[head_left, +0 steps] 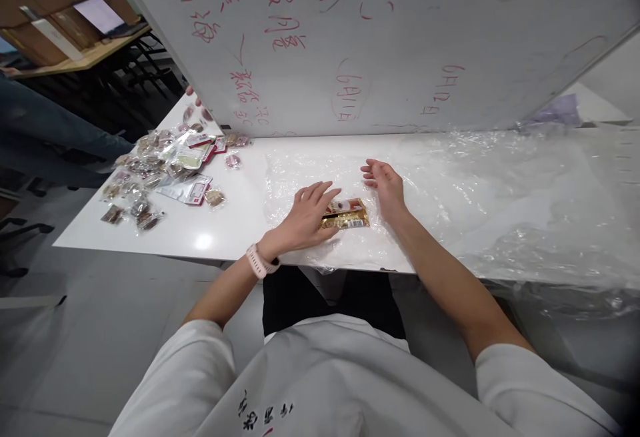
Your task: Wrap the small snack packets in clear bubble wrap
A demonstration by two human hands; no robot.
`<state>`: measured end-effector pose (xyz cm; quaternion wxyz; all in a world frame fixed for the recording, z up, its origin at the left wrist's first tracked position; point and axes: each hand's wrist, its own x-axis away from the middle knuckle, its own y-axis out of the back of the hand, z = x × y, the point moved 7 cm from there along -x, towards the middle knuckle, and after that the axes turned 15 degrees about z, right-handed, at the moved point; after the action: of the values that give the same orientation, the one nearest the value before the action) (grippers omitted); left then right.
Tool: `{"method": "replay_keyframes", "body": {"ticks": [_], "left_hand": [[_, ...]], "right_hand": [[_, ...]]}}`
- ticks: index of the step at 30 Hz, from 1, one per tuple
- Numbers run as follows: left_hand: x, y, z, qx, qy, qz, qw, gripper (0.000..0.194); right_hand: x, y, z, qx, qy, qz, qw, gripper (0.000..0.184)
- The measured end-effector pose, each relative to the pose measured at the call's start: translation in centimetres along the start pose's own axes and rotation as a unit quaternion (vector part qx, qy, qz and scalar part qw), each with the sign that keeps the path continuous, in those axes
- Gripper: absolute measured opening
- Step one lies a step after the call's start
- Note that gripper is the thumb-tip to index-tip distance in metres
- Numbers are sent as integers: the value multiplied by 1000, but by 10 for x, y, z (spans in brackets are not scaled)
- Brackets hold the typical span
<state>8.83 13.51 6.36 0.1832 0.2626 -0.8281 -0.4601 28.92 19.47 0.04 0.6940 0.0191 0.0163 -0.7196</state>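
A gold snack packet (353,215) with an orange and white label and a barcode lies on clear plastic wrap (280,177) spread over the white table. My left hand (309,215) rests over the packet's left end, fingers apart, hiding part of it. Just right of the packet, my right hand (385,185) is held above the wrap, turned on its side with its fingers loosely curled. No object shows in the right hand, and a small gap separates it from the packet.
Several small wrapped snacks (143,207) and flat pouches (187,157) are heaped on the table's left. A whiteboard (390,43) with red writing stands along the back. The wrap (525,203) spreads right and hangs over the front edge. Another person's fingers (193,93) show behind the whiteboard's left edge.
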Motion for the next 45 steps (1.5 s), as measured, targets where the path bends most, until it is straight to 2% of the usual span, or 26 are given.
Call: {"method": "replay_keyframes", "body": {"ticks": [2,4,7,9,12,14,16,18,20,22,25,29,31,33,35,37,38,40,41,42,43,45], "left_hand": [[29,-3,-10,1,-28,8,1000,57],[54,-19,-16,-20,-38,38,998,59],[76,-44,-11,-69,-13,50,996,55],[81,-52,-5,-86,7,48,995,42],[81,-44,-5,-49,0,34,998,15],[76,-28,-9,26,-27,7,999,10],[66,-6,-8,102,-22,-50,993,10],[50,16,2,134,20,-126,983,11],[30,28,17,134,72,-180,972,12],[8,27,34,142,121,-178,966,13],[-12,10,58,148,184,-138,962,19],[-12,-4,70,125,212,-153,957,20],[-11,-5,69,109,210,-159,958,17],[-11,-6,68,102,207,-157,960,14],[-12,-6,67,111,207,-151,960,12],[-13,-7,66,123,206,-141,960,12],[-14,-8,66,126,208,-136,961,12],[-15,-9,66,127,212,-124,961,12],[-16,-10,66,128,215,-118,961,11],[-17,-10,67,127,218,-114,961,11],[-18,-11,67,125,222,-112,961,10],[-20,-11,70,110,230,-108,961,8]], "right_hand": [[3,-1,12,28,35,16,999,37],[8,-7,25,62,70,62,994,31],[17,-25,36,126,93,173,972,27],[23,-38,34,172,91,246,949,26],[28,-55,24,245,94,330,907,27],[29,-61,18,276,111,355,886,28],[27,-61,15,285,121,355,882,29],[25,-60,12,280,112,347,888,30],[23,-59,10,273,103,345,892,29],[24,-60,11,271,111,352,889,30],[26,-59,17,266,109,366,885,36],[30,-42,27,231,4,363,903,55],[36,-36,36,251,-6,384,889,51],[40,-31,44,311,19,387,868,43],[38,-25,45,377,15,345,860,37],[34,-16,46,444,-3,264,856,35],[34,-12,51,484,6,207,850,33],[40,-9,70,561,69,79,821,32],[47,-12,81,587,114,33,801,34],[56,-19,88,602,157,18,783,35],[63,-28,90,607,193,37,770,35],[74,-50,82,597,241,146,751,27]]}}
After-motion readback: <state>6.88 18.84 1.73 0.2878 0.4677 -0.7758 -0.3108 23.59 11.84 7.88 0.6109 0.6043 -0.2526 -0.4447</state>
